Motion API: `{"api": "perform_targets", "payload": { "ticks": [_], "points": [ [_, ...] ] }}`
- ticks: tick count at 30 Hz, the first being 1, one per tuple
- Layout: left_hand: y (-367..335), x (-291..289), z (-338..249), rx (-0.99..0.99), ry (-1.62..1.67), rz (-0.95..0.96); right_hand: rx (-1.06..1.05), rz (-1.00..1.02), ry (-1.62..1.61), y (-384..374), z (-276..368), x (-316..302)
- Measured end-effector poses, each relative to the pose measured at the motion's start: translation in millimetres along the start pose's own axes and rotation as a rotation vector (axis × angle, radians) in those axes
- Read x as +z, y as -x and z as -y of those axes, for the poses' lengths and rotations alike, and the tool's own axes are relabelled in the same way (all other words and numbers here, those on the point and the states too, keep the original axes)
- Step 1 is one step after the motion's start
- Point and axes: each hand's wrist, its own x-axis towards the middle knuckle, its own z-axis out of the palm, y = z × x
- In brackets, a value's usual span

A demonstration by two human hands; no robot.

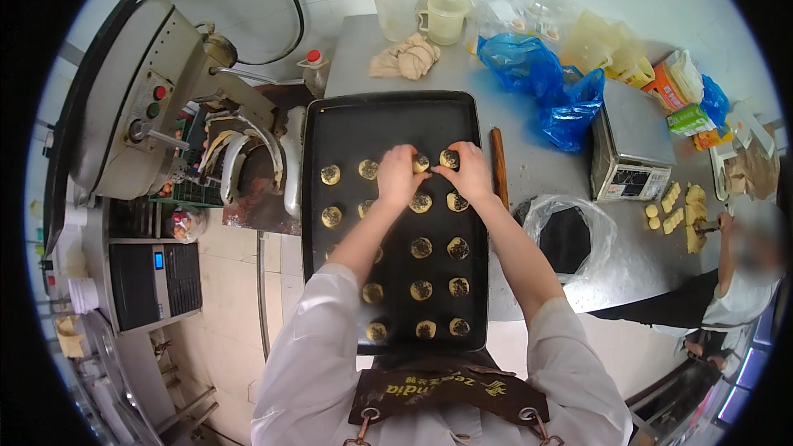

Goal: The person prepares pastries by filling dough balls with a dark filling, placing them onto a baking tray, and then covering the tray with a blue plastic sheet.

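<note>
A black baking tray lies before me with rows of small round yellow dough balls topped with dark seeds, such as one dough ball near its middle. Over the tray's upper part, my left hand pinches a seed-topped dough ball at its fingertips. Close beside it, my right hand has its fingers closed around another dough ball. The two hands nearly touch, thumbs toward each other. My forearms hide part of the left-hand rows.
A bowl of dark seeds in clear plastic stands right of the tray, below a wooden rolling pin. Farther right are a scale, blue plastic bags and dough pieces near another person. A mixer stands left.
</note>
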Motion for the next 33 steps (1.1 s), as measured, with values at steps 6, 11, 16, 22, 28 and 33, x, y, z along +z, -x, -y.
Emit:
{"api": "perform_targets", "payload": {
  "ticks": [6,11,16,22,28,33],
  "points": [
    [-2,-6,10,0.132,-0.093,0.063,-0.103,0.128,0.084,2,3,-10],
    [-15,-6,18,0.086,-0.028,0.233,-0.172,0.165,0.011,-3,2,-11],
    [-11,-12,1,0.095,-0.106,0.264,-0.043,0.187,0.079,2,-5,-6],
    [-9,-24,-31,0.026,-0.321,0.276,-0.091,-0.105,-0.059,46,16,-94],
    [4,-16,-110,0.235,-0.223,-0.057,0.139,-0.576,-0.082,149,-86,-248],
    [18,29,-210,0.354,-0.121,-0.098,0.748,-0.652,0.279,238,-302,-320]
  ]
}}
